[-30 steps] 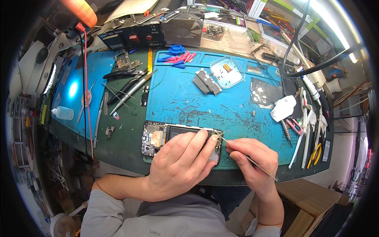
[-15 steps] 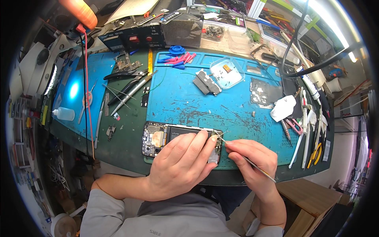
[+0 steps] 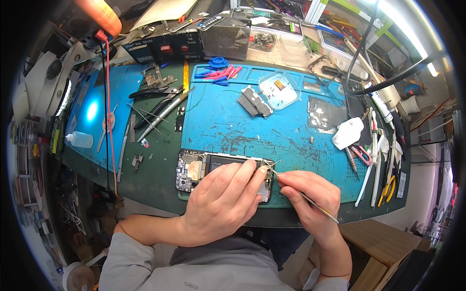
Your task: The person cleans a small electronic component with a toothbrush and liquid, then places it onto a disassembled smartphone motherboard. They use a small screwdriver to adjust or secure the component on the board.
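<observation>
at the near edge of the counter [image 3: 160,189], the left hand [image 3: 221,201] lies flat over the right half of an opened phone [image 3: 204,169], its fingers [image 3: 242,172] together and pressing down on the phone to steady it rather than closing around it. the right hand [image 3: 306,194], just beside it, has its fingers pinched on thin metal tweezers [image 3: 315,206], the tip meeting the phone's right end next to the left fingertips. the phone lies lengthwise along the near edge of the blue work mat [image 3: 272,131], back cover off, with the camera block and a copper-coloured plate bare at its left end. so the opening up looks done, and the fine work inside the right end looks to be in hand; whatever sits under the left hand is hidden, so how much is left there cannot be told. parts that seem to be already out sit further back: a dark grey bracket [image 3: 255,102] and a clear tray [image 3: 279,89] with small pieces near the far middle of the mat, a dark board [image 3: 325,111] toward the far right. a row of hand tools [image 3: 378,150] lines the right edge. on the left part of the counter lie pliers [image 3: 155,92] and a small white bottle [image 3: 80,140] near the left edge. blue and red plastic picks [image 3: 218,72] rest at the mat's far edge, and a black bench unit [image 3: 160,48] stands beyond it.
</observation>
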Demonstrator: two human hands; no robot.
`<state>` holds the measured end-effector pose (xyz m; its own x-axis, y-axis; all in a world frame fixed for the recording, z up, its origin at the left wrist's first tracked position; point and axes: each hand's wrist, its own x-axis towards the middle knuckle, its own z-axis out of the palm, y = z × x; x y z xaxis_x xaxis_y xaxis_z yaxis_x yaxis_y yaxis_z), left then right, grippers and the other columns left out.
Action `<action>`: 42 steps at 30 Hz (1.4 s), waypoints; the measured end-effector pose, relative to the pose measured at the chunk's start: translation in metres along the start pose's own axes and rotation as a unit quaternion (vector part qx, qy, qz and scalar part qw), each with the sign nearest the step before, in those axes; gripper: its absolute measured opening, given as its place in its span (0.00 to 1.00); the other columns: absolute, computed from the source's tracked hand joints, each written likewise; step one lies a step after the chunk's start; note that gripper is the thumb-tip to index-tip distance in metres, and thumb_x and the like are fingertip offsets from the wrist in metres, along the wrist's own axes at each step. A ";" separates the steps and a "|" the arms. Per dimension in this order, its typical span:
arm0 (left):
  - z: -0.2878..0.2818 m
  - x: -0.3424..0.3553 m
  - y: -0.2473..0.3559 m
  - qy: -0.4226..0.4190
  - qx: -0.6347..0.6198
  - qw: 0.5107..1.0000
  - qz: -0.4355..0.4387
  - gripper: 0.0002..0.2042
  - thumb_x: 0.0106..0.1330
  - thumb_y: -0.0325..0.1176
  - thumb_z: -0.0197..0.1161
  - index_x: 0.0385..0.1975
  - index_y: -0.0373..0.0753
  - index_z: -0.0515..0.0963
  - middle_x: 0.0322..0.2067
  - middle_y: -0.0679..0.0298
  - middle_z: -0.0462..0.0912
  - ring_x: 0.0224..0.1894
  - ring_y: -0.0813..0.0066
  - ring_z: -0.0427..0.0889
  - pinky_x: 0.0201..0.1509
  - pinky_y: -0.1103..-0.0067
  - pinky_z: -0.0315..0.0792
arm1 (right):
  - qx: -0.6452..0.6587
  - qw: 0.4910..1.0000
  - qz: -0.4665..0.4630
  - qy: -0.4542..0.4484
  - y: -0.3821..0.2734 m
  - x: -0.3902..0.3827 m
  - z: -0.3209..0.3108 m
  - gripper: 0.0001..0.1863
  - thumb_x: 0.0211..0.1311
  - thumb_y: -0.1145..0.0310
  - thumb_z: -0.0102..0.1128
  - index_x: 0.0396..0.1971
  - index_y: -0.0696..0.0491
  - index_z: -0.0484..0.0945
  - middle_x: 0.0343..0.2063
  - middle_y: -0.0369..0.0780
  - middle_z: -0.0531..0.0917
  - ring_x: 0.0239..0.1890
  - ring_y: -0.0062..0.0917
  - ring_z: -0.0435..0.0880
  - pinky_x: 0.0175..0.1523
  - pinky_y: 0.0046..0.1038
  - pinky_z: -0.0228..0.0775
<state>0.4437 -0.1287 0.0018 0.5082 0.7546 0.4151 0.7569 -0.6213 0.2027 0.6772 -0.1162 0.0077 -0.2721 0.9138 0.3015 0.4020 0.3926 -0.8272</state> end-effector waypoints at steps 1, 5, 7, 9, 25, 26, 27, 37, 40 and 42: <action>0.000 0.000 0.000 0.000 -0.003 1.000 -0.002 0.24 0.66 0.34 0.71 0.62 0.35 0.86 0.61 0.54 0.84 0.57 0.59 0.84 0.63 0.66 0.78 | 0.000 1.000 0.001 0.000 0.000 0.000 0.000 0.12 0.64 0.78 0.78 0.47 0.58 0.91 0.41 0.46 0.93 0.42 0.38 0.94 0.48 0.33 0.86; 0.000 -0.001 0.000 -0.001 0.005 1.000 0.001 0.24 0.65 0.34 0.71 0.62 0.36 0.86 0.62 0.55 0.84 0.57 0.60 0.84 0.63 0.66 0.78 | -0.003 1.000 0.005 -0.002 0.000 0.000 0.001 0.12 0.64 0.78 0.78 0.47 0.58 0.91 0.41 0.46 0.93 0.42 0.37 0.94 0.48 0.33 0.86; 0.000 -0.001 0.001 -0.003 0.008 1.000 -0.001 0.25 0.65 0.35 0.71 0.63 0.37 0.86 0.62 0.56 0.84 0.58 0.60 0.84 0.64 0.66 0.78 | 0.007 1.000 0.006 -0.002 0.001 -0.001 0.000 0.12 0.65 0.78 0.78 0.48 0.59 0.91 0.41 0.46 0.93 0.42 0.37 0.94 0.48 0.33 0.86; -0.001 -0.001 0.001 0.000 0.001 1.000 -0.004 0.25 0.64 0.35 0.72 0.63 0.38 0.86 0.62 0.57 0.84 0.58 0.61 0.84 0.63 0.67 0.78 | 0.028 1.000 0.009 0.000 0.002 -0.002 -0.001 0.12 0.66 0.77 0.78 0.49 0.60 0.91 0.41 0.46 0.94 0.42 0.36 0.94 0.48 0.32 0.86; 0.001 -0.004 -0.003 0.028 -0.021 0.999 0.009 0.26 0.65 0.36 0.75 0.64 0.40 0.85 0.63 0.58 0.83 0.59 0.60 0.83 0.63 0.66 0.79 | 0.194 0.971 0.116 0.073 0.008 -0.010 -0.023 0.15 0.79 0.70 0.71 0.56 0.65 0.86 0.45 0.42 0.90 0.44 0.26 0.93 0.47 0.24 0.83; 0.001 -0.004 -0.003 0.027 -0.020 0.999 0.009 0.26 0.65 0.36 0.75 0.65 0.40 0.85 0.63 0.57 0.83 0.60 0.60 0.82 0.64 0.66 0.79 | 0.199 0.967 0.135 0.083 0.005 -0.009 -0.023 0.15 0.79 0.69 0.71 0.55 0.64 0.86 0.44 0.42 0.90 0.44 0.26 0.93 0.47 0.24 0.83; 0.000 -0.004 -0.003 0.025 -0.018 0.999 0.009 0.27 0.64 0.36 0.76 0.65 0.40 0.85 0.63 0.57 0.83 0.61 0.60 0.82 0.64 0.66 0.79 | 0.205 0.962 0.154 0.093 0.002 -0.009 -0.023 0.15 0.80 0.68 0.70 0.55 0.64 0.86 0.44 0.42 0.91 0.44 0.25 0.93 0.46 0.24 0.83; -0.041 0.010 -0.035 -0.128 -0.075 0.988 0.030 0.44 0.52 0.45 0.85 0.71 0.36 0.76 0.61 0.56 0.81 0.67 0.55 0.79 0.70 0.62 0.75 | 0.168 0.968 0.159 0.094 0.002 -0.015 -0.033 0.14 0.82 0.65 0.68 0.53 0.61 0.88 0.44 0.39 0.90 0.45 0.22 0.92 0.46 0.22 0.82; -0.038 0.024 -0.045 -0.160 -0.078 0.983 0.053 0.45 0.52 0.45 0.86 0.71 0.34 0.75 0.60 0.55 0.81 0.67 0.55 0.79 0.70 0.63 0.75 | 0.169 0.969 0.160 0.086 -0.001 -0.020 -0.036 0.14 0.82 0.65 0.68 0.53 0.61 0.88 0.45 0.38 0.90 0.45 0.21 0.91 0.46 0.21 0.81; -0.040 0.034 -0.049 -0.185 -0.050 0.977 0.090 0.43 0.53 0.48 0.86 0.66 0.29 0.76 0.56 0.54 0.81 0.62 0.56 0.80 0.68 0.65 0.76 | 0.170 0.969 0.160 0.082 -0.001 -0.024 -0.040 0.14 0.82 0.65 0.69 0.53 0.61 0.88 0.45 0.38 0.90 0.45 0.21 0.91 0.46 0.21 0.81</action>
<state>0.4076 -0.0811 0.0412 0.7573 0.6443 0.1062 0.6070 -0.7546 0.2493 0.7179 -0.1349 0.0203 -0.0273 0.9983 0.0522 0.1244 0.0552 -0.9907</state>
